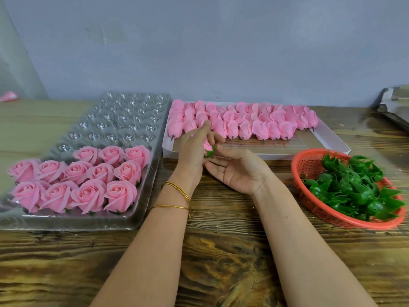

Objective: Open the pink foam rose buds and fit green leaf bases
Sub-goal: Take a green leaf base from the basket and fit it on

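buds (243,122) of pink foam lie packed in rows in the white box (332,140) at the back of the desk (221,251). just in front of the box's near left edge, the left hand (192,149) has the held bud (207,144) raised off the desk. its grip is closed on it, thumb and fingers pinched round the pink petals, with the forefinger stretched up over the box. a green leaf base (211,151) shows at the lower end of the held bud. the right hand (236,171) lies palm up in front of the box, just beside the left hand. its grip is wide and has hold of nothing, the fingers nearly straight and their tips at the leaf base; whether they touch it i cannot tell. off the box's near right corner stands a red basket (296,171) heaped with loose leaf bases (354,187). left of the box sits a clear plastic tray (124,116), its near cells filled with opened roses (88,180). two gold bangles (177,189) circle the left wrist.
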Demonstrator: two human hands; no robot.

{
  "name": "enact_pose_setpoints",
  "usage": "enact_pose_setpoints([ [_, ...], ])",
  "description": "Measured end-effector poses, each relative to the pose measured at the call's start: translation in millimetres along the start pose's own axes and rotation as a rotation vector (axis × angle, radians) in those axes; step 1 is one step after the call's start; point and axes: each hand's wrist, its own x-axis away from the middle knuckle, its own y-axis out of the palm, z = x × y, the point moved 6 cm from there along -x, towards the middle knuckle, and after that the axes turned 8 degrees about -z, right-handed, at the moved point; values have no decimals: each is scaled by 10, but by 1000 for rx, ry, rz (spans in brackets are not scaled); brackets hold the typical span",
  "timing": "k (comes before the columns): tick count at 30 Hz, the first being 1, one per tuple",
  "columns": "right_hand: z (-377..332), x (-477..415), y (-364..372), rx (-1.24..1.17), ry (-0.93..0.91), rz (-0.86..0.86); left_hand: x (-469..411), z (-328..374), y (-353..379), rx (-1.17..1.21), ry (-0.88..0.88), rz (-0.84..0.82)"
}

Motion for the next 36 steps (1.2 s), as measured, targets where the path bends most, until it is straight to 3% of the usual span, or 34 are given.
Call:
enact_pose_setpoints([
  [19,1,8,-19,4,3,-9,11,-2,35,-137,-10,-119],
  [36,-22,33,44,31,-37,-35,33,24,98,-107,-30,-153],
])
